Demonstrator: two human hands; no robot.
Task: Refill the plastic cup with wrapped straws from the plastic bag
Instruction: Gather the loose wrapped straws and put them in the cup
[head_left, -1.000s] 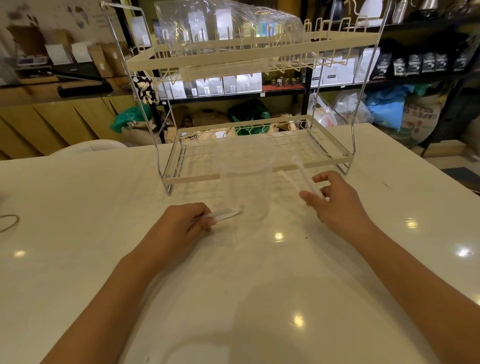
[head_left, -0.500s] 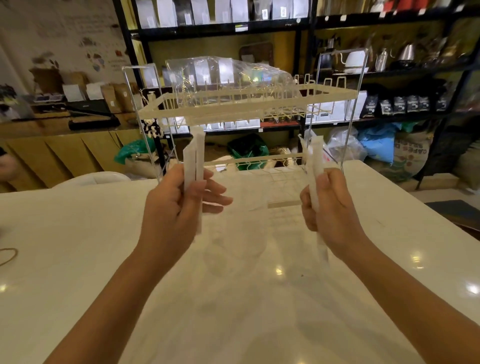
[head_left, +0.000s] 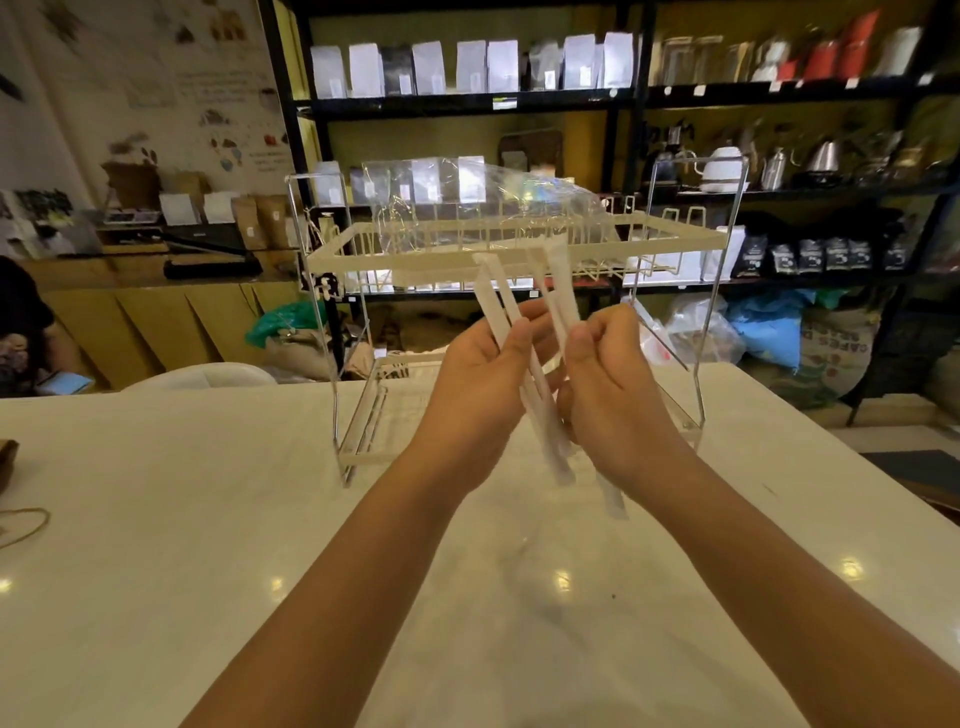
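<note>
To the left of both hands the white surface (head_left: 156, 545) runs bare and wide, with only a loop of brown cord (head_left: 21, 522) lying near its far left edge. The left hand (head_left: 478, 384) is raised above the surface, its fingers and thumb closed on a small bunch of wrapped straws (head_left: 498, 296) — their long axis runs steeply, the upper ends leaning away and to the left, the lower ends passing down between the two hands. The right hand (head_left: 608, 384) is just beside the left, nearly touching it, and it pinches a second bunch of wrapped straws (head_left: 561, 280) whose upper ends rise almost upright in front of the top tier of the rack (head_left: 519, 254). Below the hands the lower ends of the straws slant down and to the right, toward the surface; they blur there, so which straw belongs to which hand is hard to tell. Behind the hands stands the two-tier wire rack, with a clear plastic bag (head_left: 483, 202) lying on its top tier, beyond and above the fingertips. The plastic cup cannot be made out — it may sit hidden behind the hands. To the right of the right hand the surface is open out to its right edge, and the near stretch beneath both forearms is bare too.
</note>
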